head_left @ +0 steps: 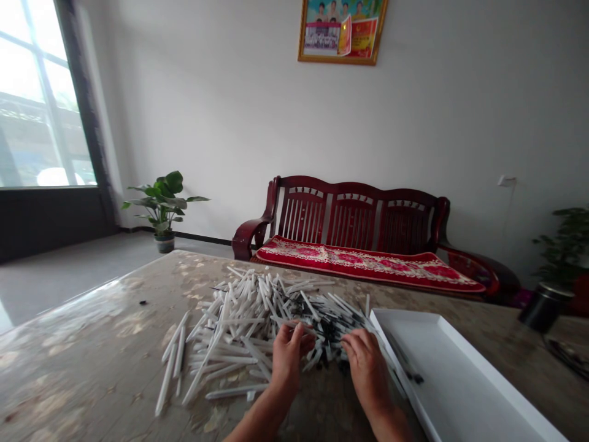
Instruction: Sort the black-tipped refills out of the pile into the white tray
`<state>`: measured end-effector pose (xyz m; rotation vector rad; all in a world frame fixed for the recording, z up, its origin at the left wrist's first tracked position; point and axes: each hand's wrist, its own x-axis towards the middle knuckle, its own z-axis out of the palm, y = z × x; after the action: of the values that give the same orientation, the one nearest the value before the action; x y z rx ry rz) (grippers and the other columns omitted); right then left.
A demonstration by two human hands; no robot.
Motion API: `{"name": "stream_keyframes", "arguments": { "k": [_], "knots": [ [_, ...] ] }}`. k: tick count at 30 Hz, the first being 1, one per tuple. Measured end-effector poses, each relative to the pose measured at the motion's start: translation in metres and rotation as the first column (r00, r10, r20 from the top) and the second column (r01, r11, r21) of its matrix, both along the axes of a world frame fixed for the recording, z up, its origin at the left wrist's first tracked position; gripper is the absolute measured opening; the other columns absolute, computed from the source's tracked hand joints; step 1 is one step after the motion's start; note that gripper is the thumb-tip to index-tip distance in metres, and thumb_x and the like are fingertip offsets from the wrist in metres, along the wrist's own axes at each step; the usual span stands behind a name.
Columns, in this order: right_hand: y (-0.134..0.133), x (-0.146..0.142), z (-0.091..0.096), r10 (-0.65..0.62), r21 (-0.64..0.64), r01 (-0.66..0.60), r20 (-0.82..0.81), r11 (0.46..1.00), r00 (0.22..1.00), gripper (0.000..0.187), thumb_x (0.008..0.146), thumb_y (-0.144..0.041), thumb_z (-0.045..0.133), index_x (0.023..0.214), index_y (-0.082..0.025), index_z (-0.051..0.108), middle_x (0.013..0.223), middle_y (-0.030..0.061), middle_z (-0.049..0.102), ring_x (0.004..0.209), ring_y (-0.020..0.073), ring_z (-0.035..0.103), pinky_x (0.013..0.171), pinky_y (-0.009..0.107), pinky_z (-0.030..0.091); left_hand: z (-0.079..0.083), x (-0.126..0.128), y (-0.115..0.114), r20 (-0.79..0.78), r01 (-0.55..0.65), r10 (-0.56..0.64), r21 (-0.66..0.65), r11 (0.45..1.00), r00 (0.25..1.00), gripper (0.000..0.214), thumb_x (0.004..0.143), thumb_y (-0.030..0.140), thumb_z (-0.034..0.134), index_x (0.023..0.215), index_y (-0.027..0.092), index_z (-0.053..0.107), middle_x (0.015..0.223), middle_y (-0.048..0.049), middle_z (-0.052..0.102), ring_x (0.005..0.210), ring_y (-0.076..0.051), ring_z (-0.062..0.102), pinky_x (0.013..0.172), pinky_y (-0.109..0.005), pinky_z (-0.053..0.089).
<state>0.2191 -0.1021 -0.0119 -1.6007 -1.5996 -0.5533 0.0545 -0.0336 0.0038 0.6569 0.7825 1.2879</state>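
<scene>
Your forearms [262, 423] reach in from the bottom edge, over a glossy, mottled brown stone tabletop [92, 331]. Your left hand [288, 359] sits at the near side of a loose heap of white pen-like plastic sticks [239, 325], its fingers curled down with their tips among the sticks. Your right hand [365, 371] rests just beside it, fingers slightly spread and bent over the sticks' black ends. You cannot tell whether either hand is gripping a stick. The heap lies on the table directly ahead of you, with a few sticks scattered at its left and near edges. Just right of your right hand lies a shallow white tray [460, 380], with a few dark pieces [411, 376] inside by its left rim. Beyond the table stands a dark red wooden bench [354, 212] with a red floral cushion [368, 264], beneath a framed picture [341, 31]. A potted plant [161, 205] stands on the floor to the left, near a bright window [37, 104]. A black canister [545, 307] sits at the right.
</scene>
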Motion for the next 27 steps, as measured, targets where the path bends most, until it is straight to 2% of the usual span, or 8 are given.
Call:
{"name": "stream_keyframes", "arguments": {
  "k": [7, 9, 13, 17, 19, 21, 24, 27],
  "knots": [
    [-0.001, -0.001, 0.006, -0.036, -0.01, 0.036, 0.05, 0.999, 0.998, 0.024, 0.1, -0.025, 0.048, 0.087, -0.024, 0.069, 0.087, 0.0045, 0.067, 0.082, 0.0208, 0.061, 0.075, 0.033, 0.046, 0.001, -0.001, 0.002, 0.035, 0.014, -0.013, -0.009, 1.0, 0.999, 0.049, 0.053, 0.048, 0.09, 0.076, 0.018, 0.058, 0.07, -0.0007, 0.071, 0.059, -0.017, 0.07, 0.06, -0.028, 0.058],
    [-0.002, -0.003, 0.006, -0.037, -0.018, 0.037, 0.036, 0.999, 0.999, 0.026, 0.101, -0.026, 0.046, 0.087, -0.024, 0.068, 0.087, 0.0046, 0.067, 0.082, 0.0209, 0.061, 0.074, 0.033, 0.047, 0.0, 0.001, 0.001, 0.039, 0.043, -0.042, -0.038, 0.998, 0.998, 0.049, 0.052, 0.047, 0.09, 0.075, 0.019, 0.058, 0.068, -0.0004, 0.071, 0.06, -0.017, 0.071, 0.061, -0.028, 0.058],
    [-0.002, -0.01, 0.007, -0.02, -0.034, 0.021, 0.033, 0.999, 0.999, 0.027, 0.101, -0.029, 0.046, 0.086, -0.025, 0.068, 0.085, 0.004, 0.067, 0.083, 0.0214, 0.061, 0.076, 0.034, 0.047, -0.003, 0.006, -0.005, -0.002, 0.136, -0.136, -0.008, 0.991, 0.991, 0.051, 0.051, 0.048, 0.091, 0.079, 0.018, 0.062, 0.072, -0.002, 0.073, 0.059, -0.017, 0.071, 0.058, -0.026, 0.056],
    [-0.001, -0.013, 0.008, -0.064, 0.018, 0.064, -0.03, 0.998, 0.998, 0.027, 0.1, -0.044, 0.049, 0.097, -0.025, 0.068, 0.092, 0.0064, 0.068, 0.088, 0.0238, 0.063, 0.08, 0.036, 0.048, -0.004, 0.008, -0.009, 0.094, 0.165, -0.158, -0.077, 0.983, 0.983, 0.045, 0.057, 0.04, 0.092, 0.083, 0.019, 0.062, 0.079, -0.0036, 0.075, 0.063, -0.017, 0.073, 0.063, -0.028, 0.058],
    [0.0, -0.011, 0.006, -0.112, 0.048, 0.118, -0.106, 0.992, 0.988, 0.037, 0.097, -0.055, 0.049, 0.105, -0.023, 0.065, 0.094, 0.0084, 0.069, 0.09, 0.0253, 0.064, 0.079, 0.037, 0.05, -0.003, 0.007, -0.008, 0.13, 0.153, -0.138, -0.118, 0.981, 0.982, 0.039, 0.062, 0.034, 0.09, 0.083, 0.018, 0.061, 0.079, -0.0044, 0.075, 0.066, -0.017, 0.073, 0.063, -0.026, 0.058],
    [0.002, -0.007, 0.003, -0.135, 0.04, 0.143, -0.168, 0.989, 0.977, 0.045, 0.096, -0.061, 0.046, 0.102, -0.021, 0.065, 0.089, 0.0086, 0.069, 0.085, 0.0251, 0.066, 0.074, 0.036, 0.052, -0.002, 0.006, -0.007, 0.143, 0.143, -0.123, -0.138, 0.98, 0.982, 0.034, 0.066, 0.03, 0.089, 0.082, 0.018, 0.062, 0.08, -0.0053, 0.076, 0.067, -0.016, 0.073, 0.062, -0.024, 0.058],
    [0.005, -0.006, -0.003, -0.097, -0.012, 0.097, -0.191, 0.995, 0.977, 0.047, 0.099, -0.058, 0.041, 0.088, -0.022, 0.068, 0.082, 0.0079, 0.071, 0.079, 0.0238, 0.068, 0.07, 0.034, 0.053, -0.002, 0.007, -0.007, 0.16, 0.13, -0.107, -0.139, 0.982, 0.981, 0.032, 0.066, 0.027, 0.089, 0.08, 0.017, 0.062, 0.077, -0.0046, 0.075, 0.066, -0.015, 0.072, 0.062, -0.023, 0.057],
    [0.008, -0.015, -0.009, -0.024, 0.002, 0.025, -0.178, 1.0, 0.984, 0.042, 0.103, -0.044, 0.039, 0.092, -0.021, 0.073, 0.087, 0.0091, 0.075, 0.085, 0.0231, 0.071, 0.077, 0.035, 0.055, -0.004, 0.01, -0.011, 0.168, 0.152, -0.132, -0.115, 0.982, 0.977, 0.037, 0.06, 0.029, 0.092, 0.08, 0.017, 0.063, 0.073, -0.0031, 0.074, 0.066, -0.016, 0.073, 0.063, -0.024, 0.058]
  ]
}}
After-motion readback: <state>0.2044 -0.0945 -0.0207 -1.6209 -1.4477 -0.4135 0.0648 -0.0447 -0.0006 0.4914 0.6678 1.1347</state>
